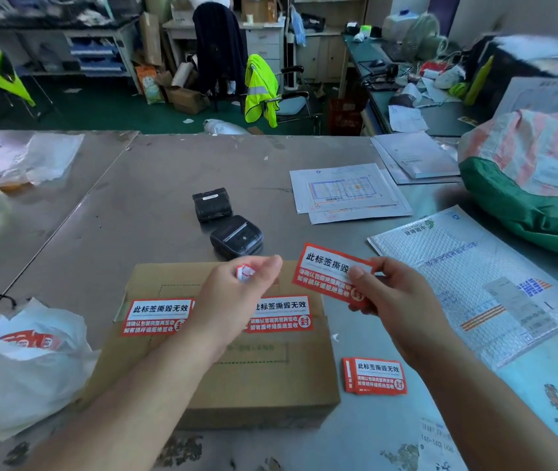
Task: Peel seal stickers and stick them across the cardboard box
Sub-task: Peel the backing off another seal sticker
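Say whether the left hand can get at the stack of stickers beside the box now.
Probably not readily: the left hand pinches a crumpled paper scrap, and the stack lies across the box, close by the right forearm.

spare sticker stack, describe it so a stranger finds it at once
Start at the cardboard box on the grey table. Right of its near corner lies the spare sticker stack. Unlike the stuck stickers on the box and the sticker in the right hand, it lies loose on the table.
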`<action>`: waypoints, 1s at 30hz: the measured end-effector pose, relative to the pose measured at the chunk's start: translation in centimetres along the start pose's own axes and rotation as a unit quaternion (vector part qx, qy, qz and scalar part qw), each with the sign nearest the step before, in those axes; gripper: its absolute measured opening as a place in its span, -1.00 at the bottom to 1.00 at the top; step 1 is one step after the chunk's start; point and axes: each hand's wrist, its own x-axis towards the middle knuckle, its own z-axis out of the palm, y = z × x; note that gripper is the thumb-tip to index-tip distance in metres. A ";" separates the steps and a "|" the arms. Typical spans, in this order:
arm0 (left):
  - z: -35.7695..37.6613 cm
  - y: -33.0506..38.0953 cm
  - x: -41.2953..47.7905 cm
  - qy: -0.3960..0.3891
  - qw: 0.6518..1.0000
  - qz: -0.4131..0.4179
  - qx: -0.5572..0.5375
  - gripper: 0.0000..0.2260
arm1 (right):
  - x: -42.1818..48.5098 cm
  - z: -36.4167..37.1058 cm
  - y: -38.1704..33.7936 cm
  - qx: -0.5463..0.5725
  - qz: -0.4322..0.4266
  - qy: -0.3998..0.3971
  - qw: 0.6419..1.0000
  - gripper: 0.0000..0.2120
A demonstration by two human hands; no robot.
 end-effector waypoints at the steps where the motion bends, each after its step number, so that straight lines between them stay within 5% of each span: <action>1: -0.4 0.4 -0.1 -0.022 1.000 -0.003 -0.017 -0.70 | -0.2 0.6 -0.7 0.004 -0.001 -0.013 1.000 -0.89; 16: -12.8 -1.8 -1.4 0.039 0.999 0.010 0.021 -0.90 | -3.4 12.6 -6.1 -0.063 -0.027 -0.113 0.991 -0.85; 20: -15.5 -2.7 -1.8 -0.004 1.000 -0.020 0.000 -0.94 | -4.0 15.2 -6.8 -0.104 -0.047 -0.117 0.986 -0.88; 30: -19.9 -3.7 -2.5 -0.022 0.999 0.006 0.040 -0.70 | -4.5 21.2 -6.9 -0.230 -0.049 -0.050 0.971 -0.90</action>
